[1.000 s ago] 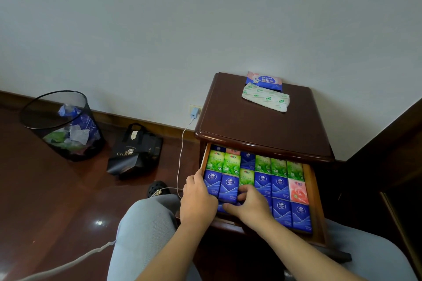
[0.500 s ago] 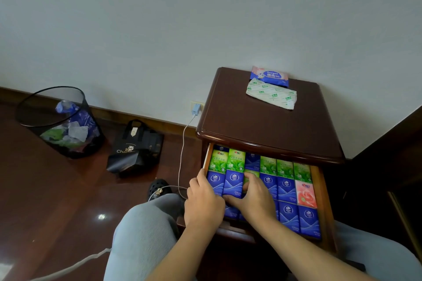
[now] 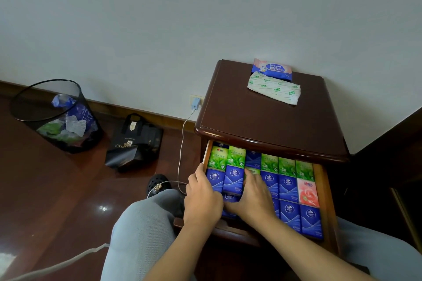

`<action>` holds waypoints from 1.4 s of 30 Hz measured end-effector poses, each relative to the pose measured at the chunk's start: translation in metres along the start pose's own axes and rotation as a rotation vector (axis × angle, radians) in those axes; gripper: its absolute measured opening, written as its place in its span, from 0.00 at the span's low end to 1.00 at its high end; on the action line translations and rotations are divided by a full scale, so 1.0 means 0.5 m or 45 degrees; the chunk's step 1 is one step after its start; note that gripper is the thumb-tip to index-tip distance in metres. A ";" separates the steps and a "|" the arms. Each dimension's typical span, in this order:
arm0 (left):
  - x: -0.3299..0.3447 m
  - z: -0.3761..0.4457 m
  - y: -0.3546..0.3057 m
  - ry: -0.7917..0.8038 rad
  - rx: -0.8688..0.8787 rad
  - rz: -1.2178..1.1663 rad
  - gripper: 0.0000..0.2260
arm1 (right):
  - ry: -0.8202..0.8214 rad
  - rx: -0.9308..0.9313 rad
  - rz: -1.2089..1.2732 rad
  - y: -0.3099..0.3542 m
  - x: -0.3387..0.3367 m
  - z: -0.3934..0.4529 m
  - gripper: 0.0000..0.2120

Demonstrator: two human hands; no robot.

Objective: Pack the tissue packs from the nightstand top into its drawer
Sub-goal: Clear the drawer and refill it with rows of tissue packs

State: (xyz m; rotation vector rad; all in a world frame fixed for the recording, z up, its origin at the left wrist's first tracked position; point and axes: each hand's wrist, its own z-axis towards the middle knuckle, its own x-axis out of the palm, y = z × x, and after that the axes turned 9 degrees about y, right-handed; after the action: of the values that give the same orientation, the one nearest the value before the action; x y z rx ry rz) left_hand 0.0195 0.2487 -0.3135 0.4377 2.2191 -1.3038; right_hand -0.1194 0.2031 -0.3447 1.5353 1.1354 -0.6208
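- Change since half a second ago: right hand (image 3: 252, 198) has pushed its fingertips deeper toward the back of the drawer (image 3: 325, 203), now reaching the green pack in the third column; left hand (image 3: 202, 198) has barely shifted, near the drawer's left front corner.
- Judgement: this reads as seating one blue tissue pack (image 3: 233, 180) into the second column, a tidy-up step, not a new fetch.
- Fingers: both hands curled around that blue pack, left from its left side, right from its right edge. How firm the grip is, cannot tell.
- Drawer is pulled open and nearly full: green packs (image 3: 269, 163) in a row toward the back, blue packs in front, one pink pack (image 3: 307, 191) by the right wall.
- Still on the nightstand top (image 3: 262, 121), at the back edge right of centre: a white-green pack (image 3: 274, 90) lying flat, overlapping a blue-pink pack (image 3: 272, 69) behind it. Both untouched, well apart from the hands.
- Judgement: task close to done; two packs remain, and free room in the drawer looks scarce.
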 end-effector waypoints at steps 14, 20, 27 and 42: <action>-0.013 -0.021 -0.013 -0.009 0.002 -0.067 0.33 | -0.037 0.091 -0.070 0.031 0.007 -0.016 0.54; -0.010 -0.019 -0.012 -0.022 0.013 -0.028 0.33 | -0.088 0.118 -0.074 0.027 0.000 0.003 0.54; -0.005 -0.016 -0.009 -0.064 0.024 -0.002 0.29 | -0.168 0.152 -0.053 0.030 -0.010 0.021 0.50; 0.014 -0.002 -0.001 -0.085 0.033 0.125 0.33 | -0.345 0.311 0.130 0.049 -0.002 0.124 0.39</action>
State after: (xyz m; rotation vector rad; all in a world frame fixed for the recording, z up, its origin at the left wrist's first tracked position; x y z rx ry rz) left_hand 0.0132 0.2494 -0.3167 0.4988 2.1010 -1.2790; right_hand -0.0867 0.1450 -0.3509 1.6445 0.7926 -0.8936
